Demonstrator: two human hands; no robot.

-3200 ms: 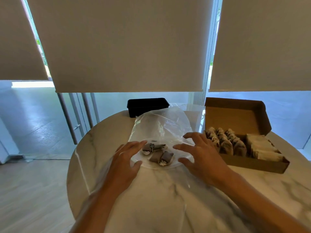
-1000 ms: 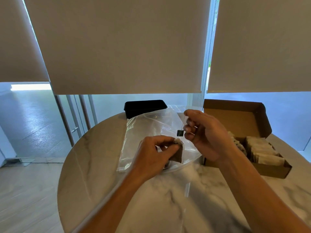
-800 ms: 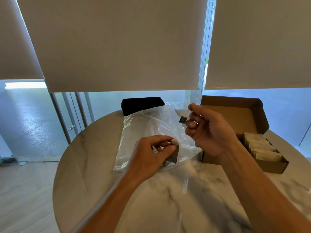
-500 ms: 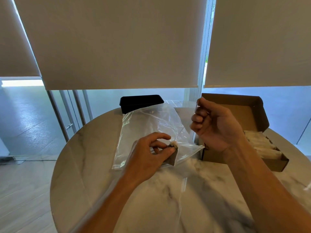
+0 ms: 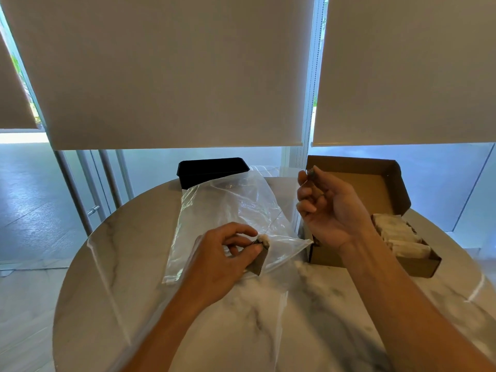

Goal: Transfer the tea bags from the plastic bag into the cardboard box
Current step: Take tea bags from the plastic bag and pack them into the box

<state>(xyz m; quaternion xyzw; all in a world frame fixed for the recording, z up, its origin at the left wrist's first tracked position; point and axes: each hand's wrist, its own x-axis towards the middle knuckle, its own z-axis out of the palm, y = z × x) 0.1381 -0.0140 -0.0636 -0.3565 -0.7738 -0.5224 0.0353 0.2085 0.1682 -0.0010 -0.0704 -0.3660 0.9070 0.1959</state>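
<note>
From the head camera, the left hand (image 5: 225, 253) pinches a tea bag (image 5: 261, 255) above the plastic bag (image 5: 230, 210) on the table (image 5: 308, 304). The right hand (image 5: 326, 210), raised before the cardboard box (image 5: 375, 183), pinches the small tag (image 5: 311, 172), probably to free its string before boxing it.
</note>
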